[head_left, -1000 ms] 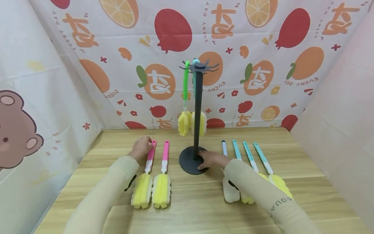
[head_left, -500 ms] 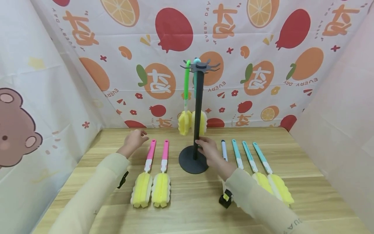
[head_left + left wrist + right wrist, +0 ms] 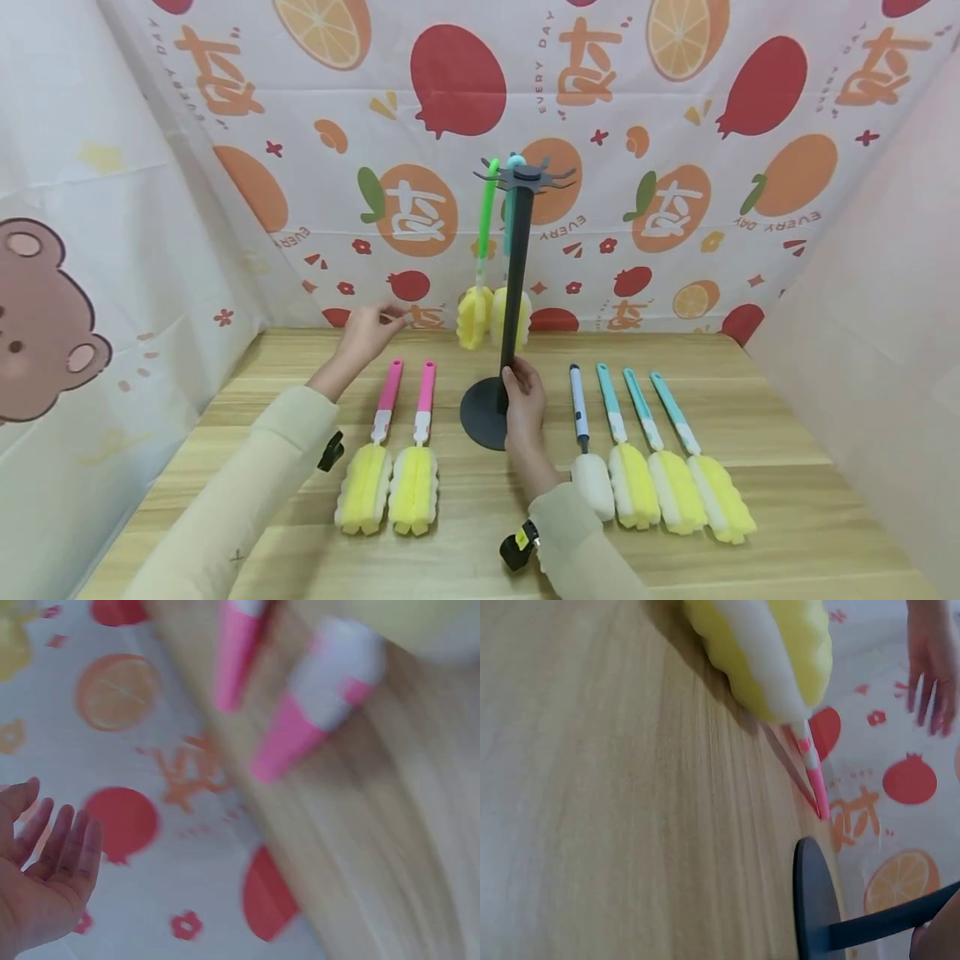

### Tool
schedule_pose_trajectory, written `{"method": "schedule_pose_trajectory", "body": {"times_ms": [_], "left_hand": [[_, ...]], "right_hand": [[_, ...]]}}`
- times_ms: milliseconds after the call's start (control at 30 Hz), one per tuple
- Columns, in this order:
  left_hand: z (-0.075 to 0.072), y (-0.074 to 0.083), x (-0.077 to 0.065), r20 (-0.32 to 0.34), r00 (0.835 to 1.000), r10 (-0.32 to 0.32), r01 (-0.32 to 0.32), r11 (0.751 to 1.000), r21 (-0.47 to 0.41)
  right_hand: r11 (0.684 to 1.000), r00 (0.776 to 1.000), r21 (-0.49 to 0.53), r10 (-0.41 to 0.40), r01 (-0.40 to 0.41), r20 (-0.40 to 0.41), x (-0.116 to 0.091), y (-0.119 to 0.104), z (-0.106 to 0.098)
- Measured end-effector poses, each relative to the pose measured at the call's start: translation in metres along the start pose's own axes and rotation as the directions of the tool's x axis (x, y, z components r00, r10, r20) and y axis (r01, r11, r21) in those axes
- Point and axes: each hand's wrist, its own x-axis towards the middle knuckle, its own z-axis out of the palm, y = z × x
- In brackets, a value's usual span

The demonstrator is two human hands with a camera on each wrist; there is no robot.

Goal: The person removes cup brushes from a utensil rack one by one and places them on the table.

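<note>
A black stand (image 3: 517,275) with a round base and a hooked top stands mid-table. My right hand (image 3: 527,408) grips its pole low down, thumb toward me; the right wrist view shows the pole (image 3: 889,916) running into that hand. From the hooks hang a sponge brush with a green handle (image 3: 486,221) and another, teal-handled (image 3: 507,225), partly behind the pole. My left hand (image 3: 367,335) is in the air behind two pink-handled sponge brushes (image 3: 363,487), touching nothing. In the left wrist view the left hand (image 3: 52,877) has its fingers apart and loosely bent.
Right of the stand lie a brush with a pale blue handle (image 3: 578,400) and white sponge, and several teal-handled brushes (image 3: 667,492). A fruit-print curtain (image 3: 450,208) closes off the table's (image 3: 465,550) back, with plain cloth at the sides.
My left hand has left the pink handle's end, moving up, then right. My right hand has gone from the stand's base to its pole and now grips it. The stand's top leans slightly right.
</note>
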Motion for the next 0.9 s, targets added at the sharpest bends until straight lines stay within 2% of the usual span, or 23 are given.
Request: {"method": "schedule_pose_trajectory", "body": {"times_ms": [133,233,400,500,633,733,900], "left_hand": [[0.0,0.023,0.004,-0.044,0.997,0.058,-0.064,0.987,-0.146],[0.001,0.043,0.005,-0.108,0.986,0.124,-0.149,0.953,-0.263],[0.004,0.078,0.008,-0.216,0.953,0.214,-0.289,0.859,-0.423],[0.003,0.102,0.006,-0.236,0.938,0.255,-0.342,0.795,-0.5],[0.002,0.129,0.003,-0.24,0.929,0.281,-0.37,0.72,-0.587],[0.008,0.132,0.01,-0.248,0.924,0.292,-0.383,0.671,-0.635],[0.017,0.121,0.025,-0.276,0.913,0.299,-0.405,0.6,-0.69]], "right_hand": [[1.0,1.0,0.009,-0.014,0.014,-0.01,0.002,0.006,0.0],[0.999,0.999,0.01,-0.036,0.036,-0.002,0.005,0.008,-0.002],[0.998,0.997,-0.001,-0.063,0.063,0.035,0.011,0.009,-0.008],[0.998,0.997,0.003,-0.068,0.068,0.048,0.013,0.008,-0.011],[0.998,0.996,0.01,-0.066,0.066,0.054,0.014,0.004,-0.013],[0.998,0.996,0.007,-0.057,0.056,0.073,0.011,0.0,-0.014],[0.998,0.992,-0.02,-0.059,0.062,0.111,0.01,0.001,-0.013]]}}
